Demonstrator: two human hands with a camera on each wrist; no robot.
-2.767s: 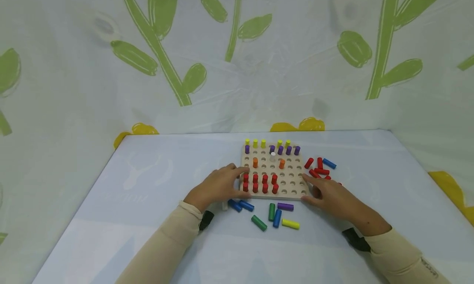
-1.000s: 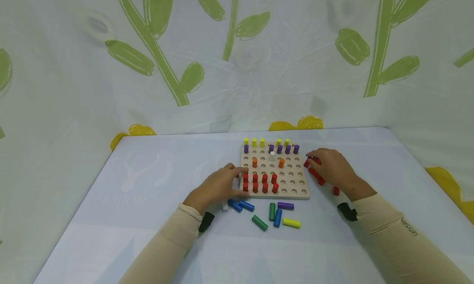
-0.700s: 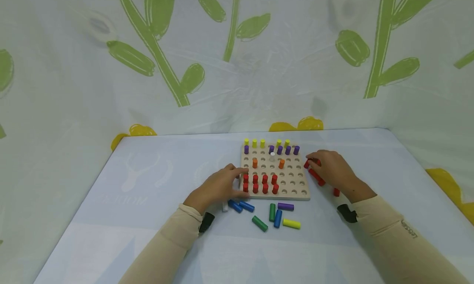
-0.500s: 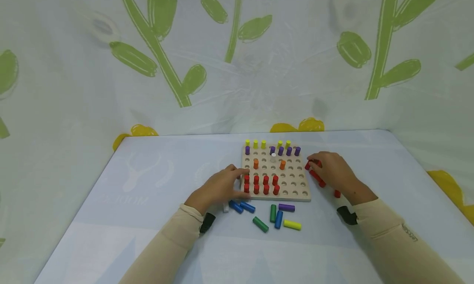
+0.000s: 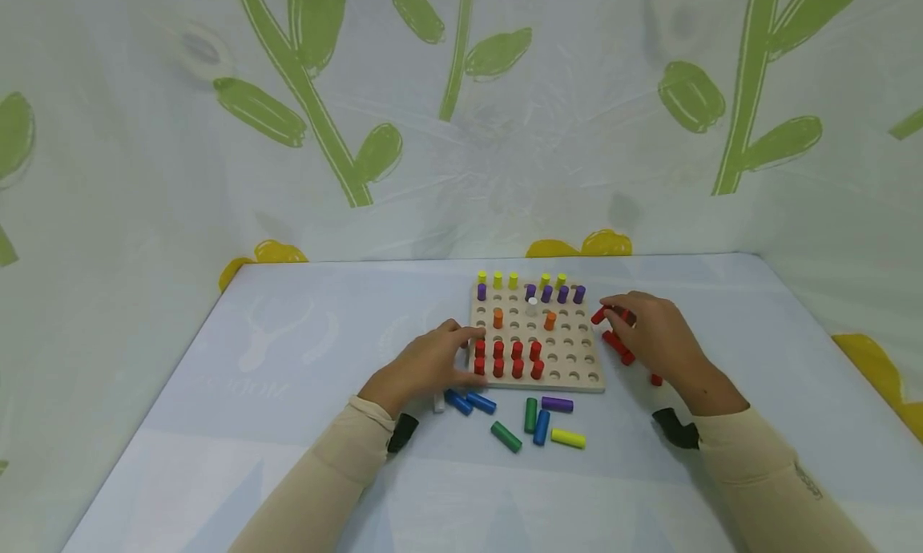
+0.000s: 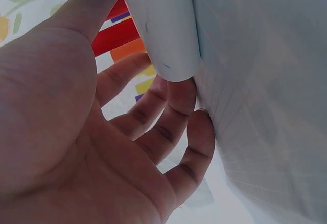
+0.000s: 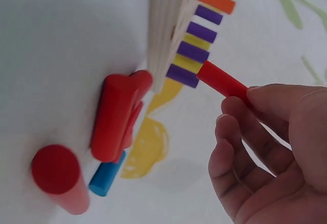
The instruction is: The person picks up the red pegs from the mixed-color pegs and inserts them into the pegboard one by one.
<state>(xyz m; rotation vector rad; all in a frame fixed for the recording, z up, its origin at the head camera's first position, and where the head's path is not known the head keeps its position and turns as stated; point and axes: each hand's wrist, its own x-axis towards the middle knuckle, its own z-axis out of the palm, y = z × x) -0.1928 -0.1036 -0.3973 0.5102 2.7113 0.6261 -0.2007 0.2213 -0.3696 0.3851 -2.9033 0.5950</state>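
A square wooden pegboard carries upright red, orange, purple and yellow pegs plus one pale peg. My left hand rests at its left edge, thumb near the front corner and index finger farther back, with slack fingers in the left wrist view. Beside the board's right edge, my right hand pinches a red peg between thumb and fingers. That peg appears raised in the right wrist view. Below it lie loose red pegs, partly hidden by the hand in the head view.
In front of the board lie loose green, blue, purple and yellow pegs. A white peg lies close to my left hand. A blue peg lies beyond the red ones. A leaf-patterned sheet hangs behind the table.
My right hand has left the board's right edge, reached the loose red pegs and picked one up, raising it slightly. My left hand has stayed by the board.
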